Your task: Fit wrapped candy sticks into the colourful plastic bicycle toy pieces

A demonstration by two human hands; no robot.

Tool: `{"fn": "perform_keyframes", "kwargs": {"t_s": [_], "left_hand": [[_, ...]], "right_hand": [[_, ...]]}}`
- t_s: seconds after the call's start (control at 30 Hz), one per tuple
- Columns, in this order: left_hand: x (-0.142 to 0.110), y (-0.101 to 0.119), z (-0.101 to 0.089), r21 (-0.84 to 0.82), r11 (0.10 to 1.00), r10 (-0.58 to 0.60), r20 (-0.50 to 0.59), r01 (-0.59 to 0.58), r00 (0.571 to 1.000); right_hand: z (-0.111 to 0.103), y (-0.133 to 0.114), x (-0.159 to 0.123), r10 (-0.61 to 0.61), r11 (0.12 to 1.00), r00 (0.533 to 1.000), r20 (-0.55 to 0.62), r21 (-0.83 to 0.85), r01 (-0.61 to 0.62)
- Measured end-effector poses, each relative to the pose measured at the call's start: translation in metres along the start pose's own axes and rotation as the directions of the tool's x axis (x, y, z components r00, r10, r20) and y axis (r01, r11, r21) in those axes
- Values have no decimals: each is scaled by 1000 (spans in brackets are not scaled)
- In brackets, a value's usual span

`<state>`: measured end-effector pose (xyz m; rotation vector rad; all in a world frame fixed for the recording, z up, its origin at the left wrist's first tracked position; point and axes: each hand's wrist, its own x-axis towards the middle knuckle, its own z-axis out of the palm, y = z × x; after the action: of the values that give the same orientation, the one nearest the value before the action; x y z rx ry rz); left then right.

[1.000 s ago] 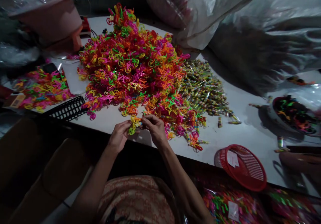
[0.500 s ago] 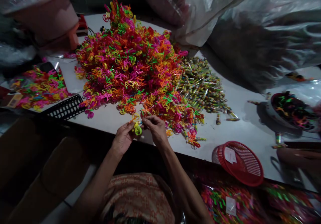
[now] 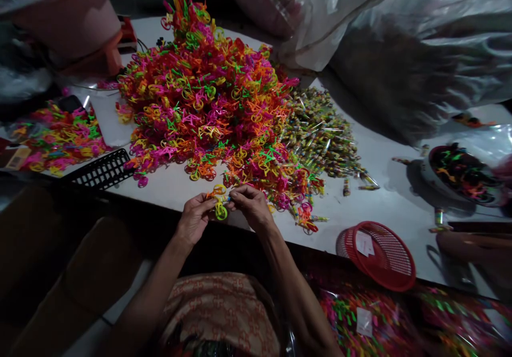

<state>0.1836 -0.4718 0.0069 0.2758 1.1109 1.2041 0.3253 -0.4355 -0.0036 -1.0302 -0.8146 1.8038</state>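
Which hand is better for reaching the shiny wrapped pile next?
Probably the right hand: it's nearer the shiny wrapped pile, while the left hand is farther away, holding a yellow toy piece. Both look busy, though.

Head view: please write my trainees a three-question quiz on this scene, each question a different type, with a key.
1. Multiple choice: what colour is the round mesh basket?
a) blue
b) red
c) white

2. True or false: the left hand holds a small plastic piece with a yellowish ring.

3. Fill in the blank: in the picture, the heap of shiny-wrapped pieces lies to the ____ of the tall multicoloured pile.

Key: 1 b; 2 true; 3 right.
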Motion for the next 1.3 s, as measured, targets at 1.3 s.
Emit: {"fn": "perform_keyframes", "kwargs": {"t_s": [1.3], "left_hand": [[30,12,7,781,343,550,282,-521,786]], "right_hand": [[-30,-72,-7,-602,745,744,-290,-541,391]]}}
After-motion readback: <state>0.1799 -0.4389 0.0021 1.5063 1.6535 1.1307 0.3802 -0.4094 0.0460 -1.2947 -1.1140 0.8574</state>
